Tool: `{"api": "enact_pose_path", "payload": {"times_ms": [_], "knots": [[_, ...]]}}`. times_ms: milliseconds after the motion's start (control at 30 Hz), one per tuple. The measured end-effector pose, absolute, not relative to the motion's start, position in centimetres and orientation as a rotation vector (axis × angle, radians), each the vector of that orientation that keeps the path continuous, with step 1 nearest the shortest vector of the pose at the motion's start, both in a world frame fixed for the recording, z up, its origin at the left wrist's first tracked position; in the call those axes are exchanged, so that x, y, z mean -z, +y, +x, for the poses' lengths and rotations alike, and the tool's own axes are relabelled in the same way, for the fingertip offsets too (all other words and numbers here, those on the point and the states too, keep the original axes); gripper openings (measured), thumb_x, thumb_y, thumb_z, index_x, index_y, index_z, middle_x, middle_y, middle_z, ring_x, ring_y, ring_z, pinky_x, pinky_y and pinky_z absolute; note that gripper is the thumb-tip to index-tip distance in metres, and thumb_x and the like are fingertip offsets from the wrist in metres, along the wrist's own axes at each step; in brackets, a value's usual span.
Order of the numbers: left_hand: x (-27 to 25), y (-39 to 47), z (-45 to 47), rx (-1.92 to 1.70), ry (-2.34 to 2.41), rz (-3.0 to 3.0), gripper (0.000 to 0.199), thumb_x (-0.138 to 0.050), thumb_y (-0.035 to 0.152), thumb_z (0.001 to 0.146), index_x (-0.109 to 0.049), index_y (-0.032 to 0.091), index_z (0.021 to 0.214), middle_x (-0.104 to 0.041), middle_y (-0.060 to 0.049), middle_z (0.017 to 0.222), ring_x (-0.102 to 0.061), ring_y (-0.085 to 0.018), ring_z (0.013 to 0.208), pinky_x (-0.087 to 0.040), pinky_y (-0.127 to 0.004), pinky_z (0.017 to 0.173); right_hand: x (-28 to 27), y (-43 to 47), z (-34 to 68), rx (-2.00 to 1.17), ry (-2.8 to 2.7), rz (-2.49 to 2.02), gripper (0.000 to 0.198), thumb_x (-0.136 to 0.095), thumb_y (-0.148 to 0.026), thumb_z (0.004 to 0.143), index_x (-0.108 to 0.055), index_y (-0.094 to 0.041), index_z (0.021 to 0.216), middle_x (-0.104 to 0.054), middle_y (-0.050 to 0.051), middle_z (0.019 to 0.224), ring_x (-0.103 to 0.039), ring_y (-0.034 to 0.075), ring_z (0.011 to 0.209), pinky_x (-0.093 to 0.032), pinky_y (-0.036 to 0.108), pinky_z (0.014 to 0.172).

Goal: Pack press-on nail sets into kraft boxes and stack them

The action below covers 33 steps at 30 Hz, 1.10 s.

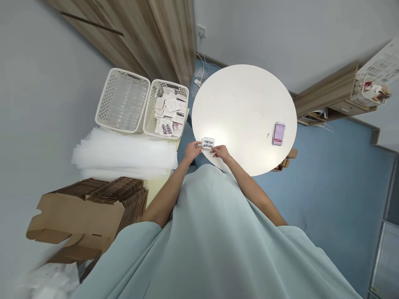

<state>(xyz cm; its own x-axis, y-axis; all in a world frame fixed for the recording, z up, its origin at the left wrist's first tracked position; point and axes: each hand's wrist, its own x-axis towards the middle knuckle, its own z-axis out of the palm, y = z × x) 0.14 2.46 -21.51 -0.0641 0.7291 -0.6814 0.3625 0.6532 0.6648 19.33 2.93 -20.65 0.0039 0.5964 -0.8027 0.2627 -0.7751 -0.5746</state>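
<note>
Over the near left edge of the round white table point(243, 104), a small flat case point(208, 143) shows two rows of dark, shiny oval pieces on white. My left hand point(192, 151) pinches its left side between thumb and fingers. At its lower right corner, my right hand point(220, 152) grips the case with the fingertips. Whether the case rests on the tabletop or is held just above it, I cannot tell.
Left of the table stand a basket of cards point(170, 110) and a basket of clear plastic cases point(123, 101). Nearer lie white foam sheets point(124, 155) and folded cardboard boxes point(84, 211). A blurred-out purple item point(278, 133) lies on the table's right side.
</note>
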Motion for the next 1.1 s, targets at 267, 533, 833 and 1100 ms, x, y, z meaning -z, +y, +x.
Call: {"api": "enact_pose_path", "payload": {"times_ms": [267, 533, 833, 1100], "knots": [[23.7, 2.1, 1.0, -0.128, 1.692, 1.057, 0.051, -0.07, 0.021, 0.095, -0.066, 0.005, 0.143, -0.076, -0.021, 0.134, -0.073, -0.026, 0.108, -0.05, -0.032, 0.092, 23.2, 2.6, 17.9, -1.795, -0.895, -2.213, 0.023, -0.071, -0.013, 0.101, -0.068, -0.013, 0.078, -0.079, 0.006, 0.073, -0.061, 0.008, 0.046, -0.052, 0.021, 0.056], [22.6, -0.5, -1.7, -0.316, 1.657, 1.076, 0.044, -0.068, 0.026, 0.098, -0.069, 0.017, 0.141, -0.071, -0.015, 0.147, -0.071, -0.031, 0.128, -0.052, -0.039, 0.109, 20.8, 1.7, 18.1, -1.752, -1.106, -2.165, 0.018, -0.076, -0.024, 0.096, -0.074, -0.016, 0.081, -0.084, 0.009, 0.092, -0.069, 0.01, 0.056, -0.058, 0.024, 0.067], [21.3, -8.8, -11.5, -0.754, 2.132, 0.813, 0.042, -0.062, 0.026, 0.099, -0.066, 0.019, 0.141, -0.066, -0.014, 0.147, -0.072, -0.028, 0.12, -0.06, -0.041, 0.105, 17.2, 2.7, 16.1, -1.887, -1.424, -1.844, 0.041, -0.083, -0.051, 0.084, -0.08, -0.018, 0.108, -0.083, 0.011, 0.109, -0.075, 0.018, 0.073, -0.065, 0.04, 0.087], [23.8, -10.0, -20.9, -0.776, 2.472, 0.711, 0.051, -0.062, 0.025, 0.098, -0.057, 0.011, 0.147, -0.04, -0.023, 0.17, -0.04, -0.04, 0.157, -0.036, -0.055, 0.131, 17.0, 5.8, 5.0, -1.979, -1.773, -1.561, 0.054, -0.083, -0.062, 0.081, -0.078, -0.019, 0.113, -0.083, 0.01, 0.107, -0.075, 0.021, 0.075, -0.064, 0.046, 0.092]]}}
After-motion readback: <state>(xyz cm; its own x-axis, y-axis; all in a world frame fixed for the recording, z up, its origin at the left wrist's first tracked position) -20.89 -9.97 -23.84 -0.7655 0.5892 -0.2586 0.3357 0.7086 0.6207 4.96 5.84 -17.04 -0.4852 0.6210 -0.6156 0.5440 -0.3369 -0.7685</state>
